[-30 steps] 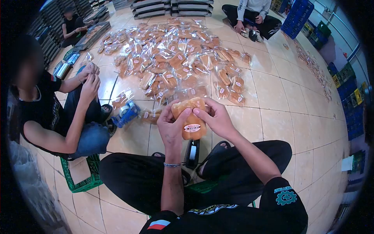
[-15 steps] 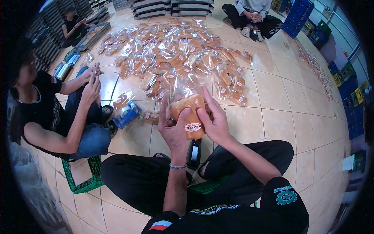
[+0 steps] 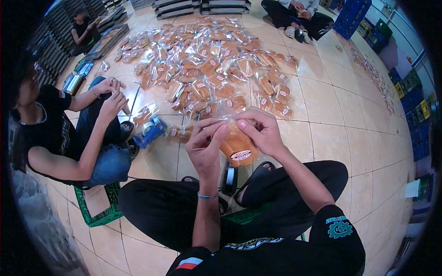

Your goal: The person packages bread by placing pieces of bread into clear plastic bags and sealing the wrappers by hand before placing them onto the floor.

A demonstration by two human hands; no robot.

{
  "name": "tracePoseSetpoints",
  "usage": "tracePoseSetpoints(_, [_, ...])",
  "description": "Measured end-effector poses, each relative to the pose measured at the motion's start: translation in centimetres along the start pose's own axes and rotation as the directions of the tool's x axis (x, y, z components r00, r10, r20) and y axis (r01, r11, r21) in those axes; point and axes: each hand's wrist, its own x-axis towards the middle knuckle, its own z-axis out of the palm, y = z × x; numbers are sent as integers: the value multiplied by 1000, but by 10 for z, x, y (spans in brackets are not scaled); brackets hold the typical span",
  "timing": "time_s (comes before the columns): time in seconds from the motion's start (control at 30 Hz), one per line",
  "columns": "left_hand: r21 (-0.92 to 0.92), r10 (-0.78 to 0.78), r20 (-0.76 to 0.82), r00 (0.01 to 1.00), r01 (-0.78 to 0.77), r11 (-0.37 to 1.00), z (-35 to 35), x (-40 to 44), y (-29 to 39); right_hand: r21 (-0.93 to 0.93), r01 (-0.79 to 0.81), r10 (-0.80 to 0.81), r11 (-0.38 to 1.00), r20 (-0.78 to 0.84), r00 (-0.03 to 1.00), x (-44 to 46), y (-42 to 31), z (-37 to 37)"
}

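Observation:
A bread roll in a clear plastic bag [image 3: 237,146], with a red and white oval label near its lower end, hangs between my hands. My left hand [image 3: 207,142] pinches the bag's upper edge between thumb and fingers. On the other side, my right hand [image 3: 261,131] grips the same edge, its thumb pressed against the curled fingers. Under the bread, a black tape dispenser [image 3: 229,178] stands on the floor between my feet. Just beyond my hands lies a big heap of bagged bread [image 3: 198,69].
A co-worker [image 3: 69,129] sits close on my left, beside a blue tape dispenser [image 3: 151,131] and a green crate [image 3: 113,207]. Two more people sit farther back. Stacked trays [image 3: 202,8] stand behind the heap; blue crates [image 3: 352,18] stand at right. Small items [image 3: 375,78] lie scattered along the right floor.
My fingers have moved from the sides of the bread to the bag's open end, gathering it together. The bread has tilted and hangs slightly further right.

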Motion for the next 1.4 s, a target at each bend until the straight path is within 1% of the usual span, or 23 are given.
tracePoseSetpoints(0.07, [-139, -56, -54, 997, 48, 989, 4, -1, 3, 37, -30, 30, 999, 9, 1000, 0, -2, -2])
tracePoseSetpoints(0.1, [-139, -57, -54, 997, 49, 989, 4, 0, 4, 73, -58, 57, 996, 18, 998, 0, -3, -2])
tracePoseSetpoints(0.17, [-267, -141, -24, 990, 130, 955, 0, 1, 6, 53, -52, 50, 997, 32, 998, 1, -4, -4])
tracePoseSetpoints(0.23, [-223, -129, -1, 992, 126, 967, -3, 2, 9, 36, -42, 41, 998, 47, 998, 1, -5, -5])
tracePoseSetpoints(0.3, [-178, -115, 19, 993, 117, 977, -4, 2, 14, 35, -152, 148, 988, 104, 984, 0, -5, -7])
tracePoseSetpoints(0.37, [-163, -213, 6, 977, 211, 964, -4, -1, 18, 78, -169, 160, 982, 116, 980, -1, 2, -8])
tracePoseSetpoints(0.43, [-152, -221, -9, 975, 218, 964, -4, -1, 20, 120, -186, 171, 975, 131, 977, 0, 5, -6])
tracePoseSetpoints(0.5, [-141, -232, -19, 973, 227, 964, -6, 0, 21, 319, -243, 208, 916, 138, 968, 3, -1, -3])
tracePoseSetpoints(0.53, [-114, -224, -27, 974, 220, 969, -6, 0, 21, 319, -243, 208, 916, 139, 968, 5, -7, -2])
tracePoseSetpoints(0.6, [-89, -217, -28, 976, 214, 973, -9, 1, 20, 612, -375, 382, 696, 127, 916, 8, -20, 1])
tracePoseSetpoints(0.63, [-71, -179, 23, 984, 181, 981, -13, 2, 19, 611, -373, 381, 698, 124, 916, 9, -20, -1])
tracePoseSetpoints(0.7, [-58, -144, 76, 987, 148, 987, -14, 3, 19, 459, -367, 275, 810, 255, 927, 11, -19, -8])
tracePoseSetpoints(0.73, [-11, -104, 93, 990, 106, 994, -12, 2, 19, 458, -367, 277, 810, 253, 927, 11, -14, -9])
tracePoseSetpoints(0.8, [35, -65, 115, 991, 62, 997, -11, 2, 18, 249, -320, 277, 914, 193, 941, 11, -7, -8])
tracePoseSetpoints(0.93, [-14, -19, 42, 999, 20, 1000, -10, -1, 10, 245, -242, 221, 939, 114, 969, 11, -17, -5])
tracePoseSetpoints(1.0, [-3, 16, 8, 1000, -16, 1000, -8, -2, 11, 403, -159, 157, 901, 36, 987, 10, -18, -1])
tracePoseSetpoints(1.03, [50, 24, 42, 999, -26, 998, -5, -1, 14, 404, -159, 159, 901, 34, 987, 10, -22, -3])
tracePoseSetpoints(1.1, [97, 35, 83, 996, -43, 994, 0, 1, 21, 17, -106, 103, 994, 123, 987, 12, -34, -11])
tracePoseSetpoints(1.2, [209, -22, 39, 999, 13, 978, 1, -2, 25, -48, -69, 73, 996, 101, 992, 9, -37, -11])
tracePoseSetpoints(1.23, [256, -59, -26, 998, 64, 964, 3, -4, 24, -47, -69, 73, 997, 99, 992, 9, -38, -12])
tracePoseSetpoints(1.27, [299, -95, -94, 991, 119, 947, 5, -6, 23, -171, -28, 48, 985, 117, 992, 10, -39, -12])
tracePoseSetpoints(1.3, [300, -97, -92, 991, 120, 946, 5, -7, 23, -291, 14, 27, 957, 137, 990, 10, -39, -13])
tracePoseSetpoints(1.4, [402, -44, -30, 999, 53, 914, 5, -7, 24, -280, 35, 18, 959, 184, 983, 12, -33, -16])
